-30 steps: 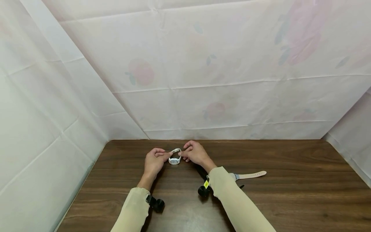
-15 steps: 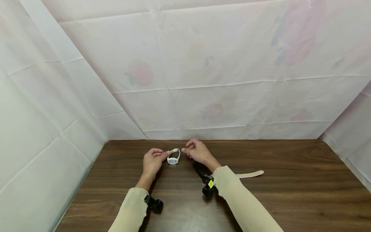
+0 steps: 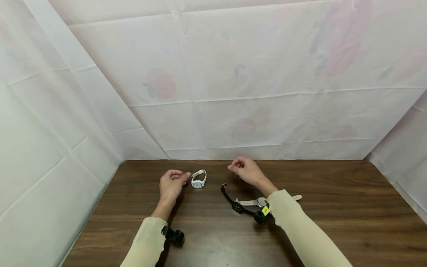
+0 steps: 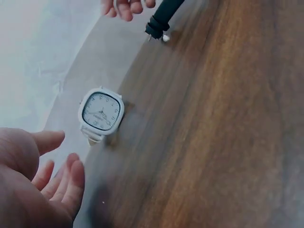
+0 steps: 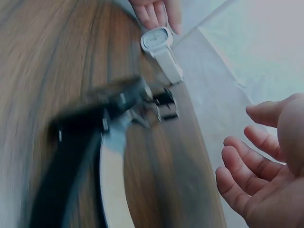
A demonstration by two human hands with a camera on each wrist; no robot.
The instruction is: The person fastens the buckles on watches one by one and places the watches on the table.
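Dark wood-grain tabletop [image 3: 333, 222] fills the lower half of the head view, with pale, faintly flowered sheeting [image 3: 233, 74] hung behind and to both sides. Left of centre the left hand [image 3: 171, 184] lies low over the table, its fingers loosely curled and holding nothing — the fingertips sit just beside the white wristwatch [image 3: 198, 179] but do not touch it. That watch stands on the wood with its strap looped, just left of the frame's middle; the left wrist view shows its square white case and light dial [image 4: 100, 112] facing the camera. Right of it lies a black watch [image 3: 237, 204] with its strap stretched out, and a pale-strapped watch [image 3: 253, 202] lies against it, partly hidden by the sleeve [image 3: 300, 230]. Above these, at centre right, the right hand [image 3: 247, 171] hovers clear of the table — fingers relaxed, half curled, empty.
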